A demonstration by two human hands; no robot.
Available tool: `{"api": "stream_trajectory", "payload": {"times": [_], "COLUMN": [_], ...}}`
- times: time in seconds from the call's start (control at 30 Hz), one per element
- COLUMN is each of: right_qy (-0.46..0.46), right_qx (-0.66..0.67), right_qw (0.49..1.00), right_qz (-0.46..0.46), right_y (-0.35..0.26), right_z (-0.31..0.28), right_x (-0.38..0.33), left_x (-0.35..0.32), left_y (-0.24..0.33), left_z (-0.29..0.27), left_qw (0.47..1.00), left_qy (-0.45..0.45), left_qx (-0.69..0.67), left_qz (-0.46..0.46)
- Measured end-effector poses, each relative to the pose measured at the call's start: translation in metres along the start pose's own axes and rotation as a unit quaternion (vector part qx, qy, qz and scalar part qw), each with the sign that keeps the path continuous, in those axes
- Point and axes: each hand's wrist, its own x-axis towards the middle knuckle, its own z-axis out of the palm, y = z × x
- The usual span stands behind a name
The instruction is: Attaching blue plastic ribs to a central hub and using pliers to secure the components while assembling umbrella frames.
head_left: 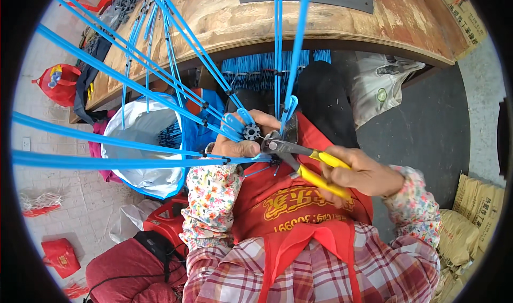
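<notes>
Now — pliers at black hub

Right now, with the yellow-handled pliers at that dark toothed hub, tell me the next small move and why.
Probably squeeze the yellow-handled pliers shut. Their steel head sits right beside the small dark toothed hub that the left hand pinches, where the long blue plastic rods fan out. The right hand already wraps both handles, so closing looks like the nearest step; what the tips grip is too small to tell.
</notes>
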Motion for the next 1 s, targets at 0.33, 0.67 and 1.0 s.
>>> {"api": "stream_trajectory", "payload": {"times": [0.33,0.67,1.0], "right_qy": [0.160,-0.120,0.285], "right_qx": [-0.541,0.203,-0.629], "right_qw": [0.815,0.970,0.700], "right_qz": [-0.130,0.050,-0.183], "right_y": [-0.001,0.016,0.015], "right_z": [0.011,0.002,0.022], "right_x": [0.005,0.011,0.007], "left_x": [-0.003,-0.003,-0.001], "left_y": [-0.005,0.001,0.005], "left_z": [0.003,-0.004,0.009], "left_qw": [0.997,0.999,1.000], "left_qy": [0.022,-0.037,-0.010], "left_qx": [-0.078,-0.019,0.025], "left_qz": [-0.015,-0.035,-0.009]}}
